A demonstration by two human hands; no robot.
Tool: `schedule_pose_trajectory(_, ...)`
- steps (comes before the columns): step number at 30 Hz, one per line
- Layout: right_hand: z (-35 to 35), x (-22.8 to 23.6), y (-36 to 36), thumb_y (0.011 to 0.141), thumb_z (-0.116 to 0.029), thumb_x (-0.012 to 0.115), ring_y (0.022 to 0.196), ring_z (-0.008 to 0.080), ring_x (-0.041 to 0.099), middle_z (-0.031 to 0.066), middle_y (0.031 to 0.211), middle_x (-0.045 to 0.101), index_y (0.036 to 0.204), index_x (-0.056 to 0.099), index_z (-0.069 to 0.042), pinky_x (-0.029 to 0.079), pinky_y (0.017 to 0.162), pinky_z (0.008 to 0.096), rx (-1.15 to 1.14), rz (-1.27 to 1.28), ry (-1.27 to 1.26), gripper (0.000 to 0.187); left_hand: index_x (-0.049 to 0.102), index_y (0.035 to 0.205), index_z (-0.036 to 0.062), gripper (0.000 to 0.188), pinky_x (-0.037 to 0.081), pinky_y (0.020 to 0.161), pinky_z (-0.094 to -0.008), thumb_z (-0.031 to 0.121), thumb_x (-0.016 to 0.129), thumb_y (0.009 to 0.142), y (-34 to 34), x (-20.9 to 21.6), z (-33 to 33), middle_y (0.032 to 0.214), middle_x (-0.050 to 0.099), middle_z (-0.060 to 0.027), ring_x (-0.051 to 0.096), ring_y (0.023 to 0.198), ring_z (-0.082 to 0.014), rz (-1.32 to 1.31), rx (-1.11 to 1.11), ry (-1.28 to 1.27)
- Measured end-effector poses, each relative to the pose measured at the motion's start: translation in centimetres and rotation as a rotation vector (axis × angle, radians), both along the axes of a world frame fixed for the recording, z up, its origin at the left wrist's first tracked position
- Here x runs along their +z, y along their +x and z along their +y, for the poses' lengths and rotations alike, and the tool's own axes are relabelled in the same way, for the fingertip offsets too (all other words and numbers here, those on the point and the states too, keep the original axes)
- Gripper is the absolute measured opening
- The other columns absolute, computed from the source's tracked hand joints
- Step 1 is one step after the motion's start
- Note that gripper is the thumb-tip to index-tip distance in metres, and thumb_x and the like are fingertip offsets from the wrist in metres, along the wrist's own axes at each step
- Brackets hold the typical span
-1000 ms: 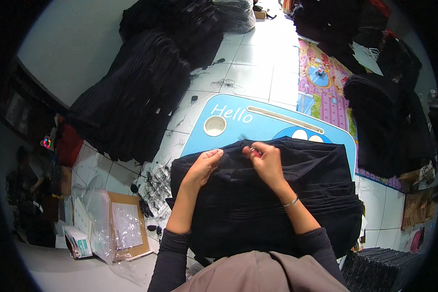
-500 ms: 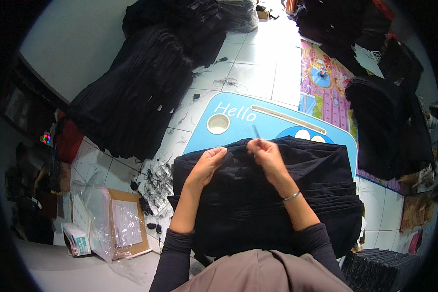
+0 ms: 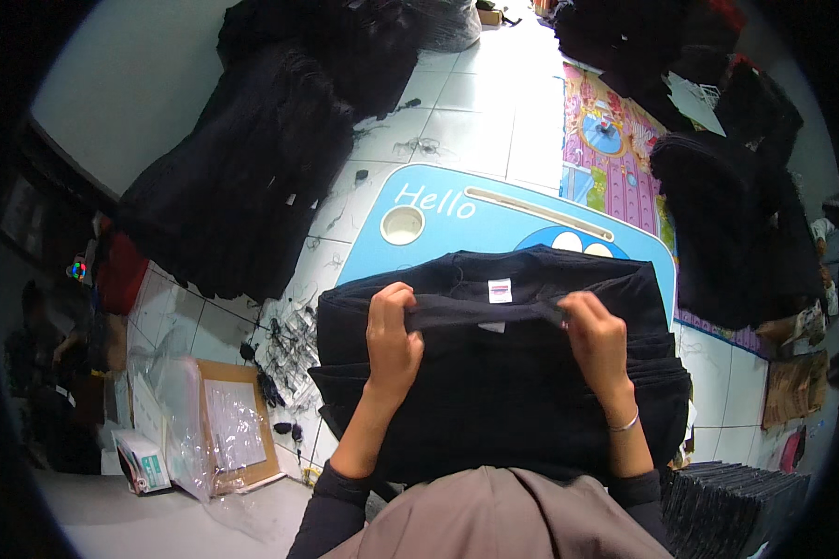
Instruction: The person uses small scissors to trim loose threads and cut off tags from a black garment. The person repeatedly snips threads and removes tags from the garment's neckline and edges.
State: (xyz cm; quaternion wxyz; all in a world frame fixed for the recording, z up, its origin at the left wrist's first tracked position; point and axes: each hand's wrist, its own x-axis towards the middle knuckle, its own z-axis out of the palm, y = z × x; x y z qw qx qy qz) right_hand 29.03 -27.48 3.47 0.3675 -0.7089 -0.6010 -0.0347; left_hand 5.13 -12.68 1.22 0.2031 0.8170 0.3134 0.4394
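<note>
A black garment (image 3: 494, 373) lies on a pile of folded black cloth across the small blue table, in front of me. My left hand (image 3: 392, 337) is closed on the left end of its dark edge band. The right end of that band is pinched in my right hand (image 3: 597, 337). Between my hands the band (image 3: 485, 312) is drawn out nearly straight. A white label (image 3: 500, 291) with a pink mark shows just beyond the band, inside the opening. Whether my right hand also holds a small tool cannot be made out.
The blue table (image 3: 522, 205) has a round recess (image 3: 403, 225) and a long slot. Black cloth heaps (image 3: 242, 177) stand far left and right. Thread scraps (image 3: 294, 363) litter the tiled floor. A clear plastic bag (image 3: 191, 410) lies left; stacked black pieces (image 3: 732, 503) stand near right.
My hands have moved apart and down, and now stretch the garment's band between them. The label has come into view. A thin dark object seen at my right fingers before no longer shows clearly.
</note>
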Motion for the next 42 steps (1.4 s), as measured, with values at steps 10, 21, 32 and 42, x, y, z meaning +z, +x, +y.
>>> schedule_pose_trajectory(10, 1.0, -0.3, -3.4, 0.081, -0.01, 0.069, 0.07, 0.0314, 0.066, 0.0073, 0.09, 0.063, 0.09, 0.063, -0.008, 0.051, 0.059, 0.0397, 0.048, -0.05, -0.263, 0.011, 0.055, 0.109, 0.0023, 0.046, 0.049, 0.083, -0.0351, -0.002, 0.067, 0.065, -2.3, -1.8, -3.6, 0.108, 0.057, -0.0146, 0.058, 0.102, -0.0297, 0.037, 0.087, -0.24)
schedule_pose_trajectory(21, 5.3, -3.8, -7.6, 0.082, -0.012, 0.073, 0.068, 0.0335, 0.066, 0.0173, 0.075, 0.065, 0.091, 0.061, 0.001, 0.048, 0.058, 0.0361, 0.106, 0.422, -0.117, 0.02, 0.068, 0.087, -0.0018, 0.011, 0.05, 0.079, -0.0359, 0.0, 0.074, 0.078, -0.6, -3.1, -5.0, 0.094, 0.063, -0.0106, 0.061, 0.09, -0.0267, 0.168, 0.215, 0.033)
schedule_pose_trajectory(32, 5.3, -4.4, -8.5, 0.081, -0.042, 0.073, 0.051, 0.0214, 0.06, 0.0035, 0.07, 0.053, 0.069, 0.055, -0.009, 0.047, 0.048, 0.0319, 0.244, 0.054, -0.001, 0.039, 0.063, 0.089, -0.0032, 0.005, 0.05, 0.077, -0.0347, 0.001, 0.064, 0.087, -2.3, -1.5, -3.1, 0.092, 0.065, -0.0126, 0.064, 0.085, -0.0266, -0.016, 0.098, -0.405)
schedule_pose_trajectory(42, 6.8, -4.8, -9.6, 0.084, -0.04, 0.069, 0.053, 0.022, 0.061, 0.0044, 0.071, 0.053, 0.068, 0.056, -0.01, 0.047, 0.049, 0.0328, 0.222, -0.064, -0.026, 0.037, 0.066, 0.091, -0.0026, 0.007, 0.05, 0.077, -0.029, 0.005, 0.065, 0.089, -2.6, -1.8, -2.2, 0.094, 0.066, -0.0077, 0.063, 0.087, -0.0168, -0.116, 0.025, -0.54)
